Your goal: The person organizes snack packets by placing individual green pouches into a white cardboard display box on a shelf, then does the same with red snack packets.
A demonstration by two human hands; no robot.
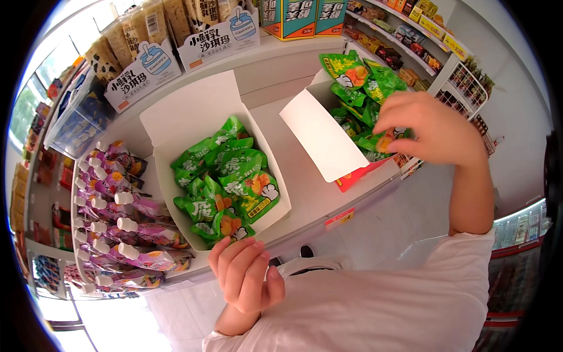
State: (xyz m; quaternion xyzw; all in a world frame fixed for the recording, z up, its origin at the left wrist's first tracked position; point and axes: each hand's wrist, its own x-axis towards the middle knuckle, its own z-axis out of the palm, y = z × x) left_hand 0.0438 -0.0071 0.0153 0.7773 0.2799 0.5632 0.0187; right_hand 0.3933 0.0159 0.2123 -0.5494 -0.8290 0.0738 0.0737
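Note:
Over the right-hand white carton [319, 138], my right hand [425, 126] reaches in from the right with bent fingers and the thumb apart. Its fingertips are at a green snack pouch [375, 144] near the carton's front end; no grip on it shows. Several more green pouches [346, 69] are heaped in this carton, some above its rim. My left hand [243, 278] hangs loosely curled and holds nothing visible, just in front of the other open white carton [193, 102]. That carton holds several green pouches [253, 186] with orange fruit pictures.
Rows of purple spouted pouches [138, 229] with white caps stand at the left. A clear plastic bin [82, 114] is behind them. Display boxes of wrapped bars [220, 41] line the raised back ledge. The shelf's front edge [305, 220] runs before my body. Stocked shelves [404, 29] stand far right.

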